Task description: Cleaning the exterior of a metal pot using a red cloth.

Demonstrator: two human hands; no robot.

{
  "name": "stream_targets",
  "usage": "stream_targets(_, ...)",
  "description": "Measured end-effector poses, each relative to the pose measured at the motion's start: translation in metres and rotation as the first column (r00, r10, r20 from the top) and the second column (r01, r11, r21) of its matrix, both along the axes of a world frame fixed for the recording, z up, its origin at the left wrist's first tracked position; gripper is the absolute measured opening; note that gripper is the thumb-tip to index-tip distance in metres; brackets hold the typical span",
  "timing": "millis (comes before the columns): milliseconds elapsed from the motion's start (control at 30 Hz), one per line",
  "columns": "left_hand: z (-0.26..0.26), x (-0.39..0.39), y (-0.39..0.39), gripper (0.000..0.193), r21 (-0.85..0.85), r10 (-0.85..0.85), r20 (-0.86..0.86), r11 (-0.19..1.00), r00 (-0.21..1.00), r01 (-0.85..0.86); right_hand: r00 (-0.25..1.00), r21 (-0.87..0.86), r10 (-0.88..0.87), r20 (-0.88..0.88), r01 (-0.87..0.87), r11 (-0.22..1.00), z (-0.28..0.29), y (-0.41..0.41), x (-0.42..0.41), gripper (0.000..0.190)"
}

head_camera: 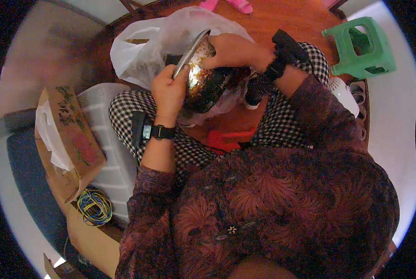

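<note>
My left hand (169, 89) grips the metal rim of a round pan or wok (204, 87), which is tilted between my knees. Its surface is dark and burnt-looking, with brown patches and a shiny spot near the rim. My right hand (222, 50) lies against this surface close to the upper rim, its fingers bent and blurred. Whether it holds something small cannot be made out. Behind and below the pan spreads a translucent white plastic bag (141, 52).
A green plastic stool (379, 52) stands at the upper right, near a white object (344, 96) and shoes. To the left are a cardboard box (72, 132) and a bundle of yellow and blue wire (95, 207). A red object (229, 137) lies between my legs; pink slippers (241, 5) are at the top.
</note>
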State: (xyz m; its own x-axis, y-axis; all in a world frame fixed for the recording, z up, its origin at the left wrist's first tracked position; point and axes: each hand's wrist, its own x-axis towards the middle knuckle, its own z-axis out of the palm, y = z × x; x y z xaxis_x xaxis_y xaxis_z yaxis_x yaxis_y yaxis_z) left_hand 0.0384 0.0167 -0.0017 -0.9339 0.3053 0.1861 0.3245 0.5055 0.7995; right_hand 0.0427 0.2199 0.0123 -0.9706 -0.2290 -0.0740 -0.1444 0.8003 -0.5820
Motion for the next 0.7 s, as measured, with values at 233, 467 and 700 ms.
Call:
stream_targets(233,0.004,0.001,0.001,0.027,0.085,-0.006,0.101,0.996,0.995,-0.003,0.99,-0.072,0.138,-0.002,-0.138,0.988,-0.017,0.036,-0.034,0.049)
stream_targets(467,0.008,0.003,0.0,0.024,0.027,0.022,0.061,0.999,0.998,-0.024,0.999,-0.077,-0.043,0.007,0.043,0.996,-0.003,0.004,-0.008,0.041)
stream_targets(700,-0.002,-0.004,-0.001,0.027,-0.019,-0.001,0.03,1.0,1.0,0.001,1.0,-0.079,0.019,0.021,-0.017,0.997,-0.006,0.006,-0.009,0.045)
